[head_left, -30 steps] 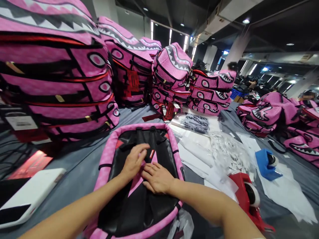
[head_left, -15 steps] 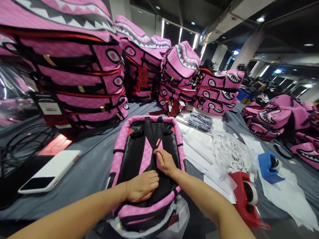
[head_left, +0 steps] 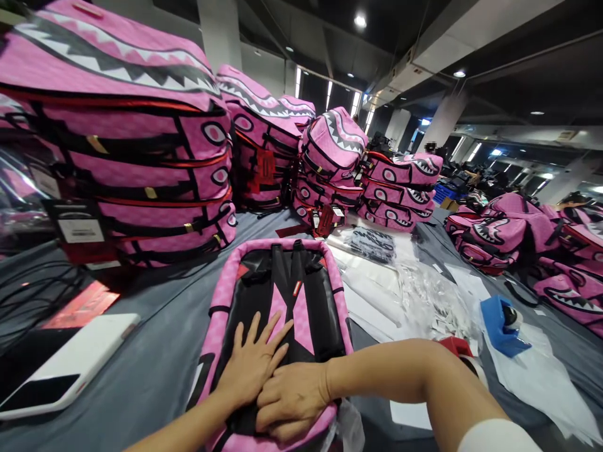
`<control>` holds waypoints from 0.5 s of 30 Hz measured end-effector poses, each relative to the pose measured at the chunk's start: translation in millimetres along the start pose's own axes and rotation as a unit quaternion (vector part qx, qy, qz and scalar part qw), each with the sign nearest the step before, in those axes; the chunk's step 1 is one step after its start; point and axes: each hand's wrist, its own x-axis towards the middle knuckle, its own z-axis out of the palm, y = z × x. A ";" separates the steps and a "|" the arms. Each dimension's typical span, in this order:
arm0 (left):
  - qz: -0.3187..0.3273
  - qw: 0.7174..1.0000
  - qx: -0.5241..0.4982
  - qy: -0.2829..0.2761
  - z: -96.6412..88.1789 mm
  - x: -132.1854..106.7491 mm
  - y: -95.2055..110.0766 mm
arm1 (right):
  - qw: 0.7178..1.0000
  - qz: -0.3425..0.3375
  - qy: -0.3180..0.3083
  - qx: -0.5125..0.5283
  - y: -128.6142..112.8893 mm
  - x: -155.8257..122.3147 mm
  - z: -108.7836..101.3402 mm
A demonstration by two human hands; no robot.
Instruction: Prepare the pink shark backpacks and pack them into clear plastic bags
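The backpack [head_left: 302, 329] lies under the spread left fingers [head_left: 253, 329] and right fingers [head_left: 268, 414] (curled, grip unclear).

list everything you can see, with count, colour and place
main backpack: 1, pink and black, centre front
stacked backpacks: many, pink and black, back and left
heaped bags: several, pink, right
hang tags: several, red and black, on stacks
phone-like device: 1, white and black, left front
red card: 1, red, left
cables: several, black, far left
blue dispenser: 1, blue, right
red dispenser: 1, red, right, partly hidden
plastic bags: uncounted, clear, right of centre
sheets: several, white, right
cloth: 1, grey, beneath the goods
ceiling lights: several, white, overhead
pillars: several, pale, background
left hand: 1, bare, spread on main backpack
right hand: 1, bare, curled, same backpack
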 end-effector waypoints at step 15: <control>0.011 0.994 -0.102 0.024 -17.0 8.7 10.1 | 0.905 0.379 0.171 -0.090 14.9 -21.6 -28.6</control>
